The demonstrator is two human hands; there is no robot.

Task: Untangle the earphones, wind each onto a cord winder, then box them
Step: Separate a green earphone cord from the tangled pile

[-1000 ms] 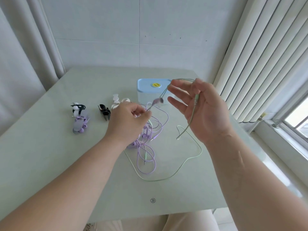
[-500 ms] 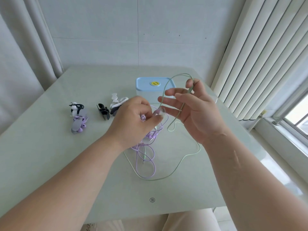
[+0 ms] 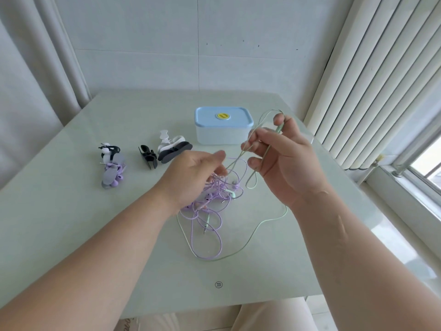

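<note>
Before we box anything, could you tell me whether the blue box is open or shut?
Shut: the blue box has its lid seated flat across the top.

Pale green table [image 3: 71,211] with a glossy top, filling the centre and lower left of the frame. A small round printed mark [image 3: 218,284] sits near its front edge, bottom centre. Behind it, across the top of the frame, stands a wall [image 3: 167,44] of large light-grey tiles with thin seams and a few dark specks. Upper left: a grey curtain [image 3: 35,68] hangs in loose folds past the table's back corner. Upper right: white vertical blinds [image 3: 381,80], slats slanting in this wide view, end above a white window ledge [image 3: 401,206]. Far right edge: a window frame [image 3: 420,161] with bright daylight beyond. Bottom centre, below the table's edge: beige fabric [image 3: 274,316], partly cut off.
</note>
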